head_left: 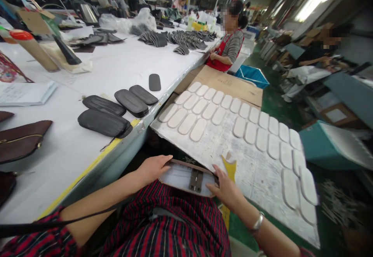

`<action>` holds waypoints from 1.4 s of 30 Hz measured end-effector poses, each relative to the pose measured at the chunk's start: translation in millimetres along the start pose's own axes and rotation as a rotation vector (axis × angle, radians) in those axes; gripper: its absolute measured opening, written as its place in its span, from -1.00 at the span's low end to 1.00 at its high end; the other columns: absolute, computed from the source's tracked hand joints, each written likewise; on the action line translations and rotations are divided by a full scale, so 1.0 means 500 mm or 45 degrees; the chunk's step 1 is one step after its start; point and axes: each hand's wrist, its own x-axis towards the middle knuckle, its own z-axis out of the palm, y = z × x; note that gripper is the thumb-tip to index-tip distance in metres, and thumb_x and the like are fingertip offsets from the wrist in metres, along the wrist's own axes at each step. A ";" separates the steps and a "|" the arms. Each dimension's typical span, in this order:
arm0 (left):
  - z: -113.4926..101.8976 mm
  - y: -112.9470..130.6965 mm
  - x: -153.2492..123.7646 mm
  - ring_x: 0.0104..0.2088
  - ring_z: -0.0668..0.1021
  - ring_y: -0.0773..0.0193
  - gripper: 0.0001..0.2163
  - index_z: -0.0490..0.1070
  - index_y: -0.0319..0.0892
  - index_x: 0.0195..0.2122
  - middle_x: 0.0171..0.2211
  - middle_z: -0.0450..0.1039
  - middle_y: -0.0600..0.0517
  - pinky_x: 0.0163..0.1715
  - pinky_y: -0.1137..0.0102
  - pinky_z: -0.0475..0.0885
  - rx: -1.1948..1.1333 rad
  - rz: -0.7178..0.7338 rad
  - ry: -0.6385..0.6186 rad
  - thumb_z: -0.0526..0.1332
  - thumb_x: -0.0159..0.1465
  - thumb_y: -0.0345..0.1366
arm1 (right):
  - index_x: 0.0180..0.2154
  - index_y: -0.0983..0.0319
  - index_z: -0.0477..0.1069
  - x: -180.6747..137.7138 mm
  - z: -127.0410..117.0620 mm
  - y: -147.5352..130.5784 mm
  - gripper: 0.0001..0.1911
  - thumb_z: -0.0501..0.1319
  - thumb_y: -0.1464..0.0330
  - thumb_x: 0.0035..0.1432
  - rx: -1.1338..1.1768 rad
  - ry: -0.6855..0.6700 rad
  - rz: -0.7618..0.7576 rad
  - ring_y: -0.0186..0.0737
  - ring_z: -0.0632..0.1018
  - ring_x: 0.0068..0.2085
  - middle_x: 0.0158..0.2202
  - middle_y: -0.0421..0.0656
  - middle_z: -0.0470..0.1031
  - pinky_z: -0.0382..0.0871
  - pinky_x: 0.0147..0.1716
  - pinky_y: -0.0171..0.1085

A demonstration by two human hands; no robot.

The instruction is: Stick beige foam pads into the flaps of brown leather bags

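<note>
On my lap lies a flat white-grey piece with a brown edge and a small metal clasp (186, 178). My left hand (152, 168) grips its left end, fingers curled over the top edge. My right hand (225, 189) holds its right end, thumb along the upper edge. Just beyond the piece a white board (253, 171) slopes across, carrying rows of pale oval pads (201, 111). To my left several dark oval pouch parts (103, 123) lie on the white worktable (72, 148).
Brown purse pieces (21, 140) lie at the table's left edge. Piles of dark parts (186, 39), a cardboard tube (36, 51) and papers (25, 92) lie farther back. A person in a red apron (229, 47) sits at the table's far end. Teal boxes (323, 144) stand on the green floor at right.
</note>
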 end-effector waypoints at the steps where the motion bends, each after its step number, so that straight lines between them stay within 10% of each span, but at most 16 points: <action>1: -0.009 0.001 0.016 0.02 0.37 0.09 -0.62 0.30 -0.18 0.03 0.01 0.36 -0.08 0.02 0.28 0.19 0.030 0.044 -0.043 0.02 0.21 -0.19 | 0.13 0.23 0.10 0.007 -0.003 -0.013 -0.42 0.15 0.25 0.10 -0.151 0.038 -0.117 -0.10 0.47 -0.13 -0.01 0.01 0.34 0.33 -0.18 -0.20; 7: -0.049 -0.001 0.085 -0.32 0.49 0.25 -0.70 0.49 -0.15 -0.36 -0.39 0.52 0.06 -0.28 0.46 0.31 -0.012 0.127 -0.264 -0.01 0.22 -0.18 | -0.30 0.26 0.40 0.080 -0.007 -0.034 -0.68 -0.09 0.33 0.28 -0.402 -0.077 -0.248 -0.18 0.52 -0.23 -0.33 -0.05 0.50 0.32 -0.23 -0.29; 12: -0.051 -0.014 0.061 -0.25 0.51 0.29 -0.68 0.44 -0.13 -0.14 -0.22 0.52 0.06 -0.27 0.50 0.34 -0.265 0.095 -0.362 0.04 0.20 -0.12 | -0.25 0.27 0.39 0.073 0.004 -0.001 -0.69 -0.08 0.30 0.27 -0.245 -0.100 -0.307 -0.17 0.52 -0.22 -0.30 -0.04 0.51 0.35 -0.21 -0.25; 17: -0.055 -0.035 -0.016 -0.33 0.51 0.24 -0.62 0.43 -0.21 -0.20 -0.31 0.51 -0.03 -0.34 0.42 0.40 -0.587 -0.252 0.245 0.14 0.11 -0.03 | -0.04 0.28 0.30 -0.038 -0.005 -0.016 -0.63 0.06 0.22 0.18 -0.044 0.369 -0.526 -0.09 0.42 -0.07 -0.10 0.01 0.41 0.26 -0.04 -0.13; 21: -0.066 -0.110 -0.134 -0.60 0.40 0.35 -0.62 0.39 -0.22 -0.47 -0.63 0.36 0.08 -0.59 0.50 0.31 -0.500 -0.633 0.796 0.03 0.15 0.02 | -0.24 0.19 0.41 -0.099 0.047 -0.070 -0.73 -0.04 0.33 0.26 0.271 -0.108 -0.616 -0.29 0.48 -0.27 -0.31 -0.16 0.48 0.33 -0.24 -0.34; 23: -0.054 -0.158 -0.223 -0.66 0.35 0.36 -0.62 0.35 -0.21 -0.54 -0.70 0.30 0.10 -0.65 0.50 0.25 -0.391 -0.820 0.681 0.02 0.15 0.00 | -0.25 0.18 0.43 -0.098 0.098 -0.098 -0.74 -0.03 0.35 0.25 0.283 -0.412 -0.682 -0.32 0.48 -0.26 -0.31 -0.20 0.48 0.32 -0.23 -0.37; 28: 0.053 -0.169 -0.431 -0.63 0.39 0.30 -0.74 0.37 -0.21 -0.67 -0.70 0.35 0.07 -0.59 0.46 0.23 -0.172 -0.736 -0.375 0.11 0.06 -0.18 | -0.17 0.21 0.39 -0.061 0.206 -0.166 -0.78 0.17 0.31 0.11 -0.022 -0.746 -0.890 -0.27 0.46 -0.20 -0.24 -0.17 0.47 0.30 -0.18 -0.35; 35: 0.158 -0.016 -0.419 -0.21 0.47 0.23 -0.73 0.45 -0.12 -0.20 -0.24 0.48 0.01 -0.16 0.41 0.30 -0.403 -0.268 -0.111 0.00 0.23 -0.21 | -0.26 0.29 0.44 -0.082 0.243 -0.262 -0.80 0.06 0.44 0.13 -0.790 -0.647 -1.103 -0.08 0.49 -0.21 -0.25 -0.02 0.49 0.34 -0.23 -0.18; 42: 0.195 -0.040 -0.388 -0.22 0.45 0.05 -0.64 0.29 -0.17 -0.16 -0.22 0.40 -0.07 -0.24 0.26 0.33 -0.371 -0.476 -0.049 0.23 -0.02 -0.28 | -0.31 0.32 0.52 -0.128 0.257 -0.280 -0.67 -0.02 0.58 0.08 -1.072 -0.611 -1.016 -0.03 0.53 -0.27 -0.31 0.07 0.52 0.38 -0.29 -0.10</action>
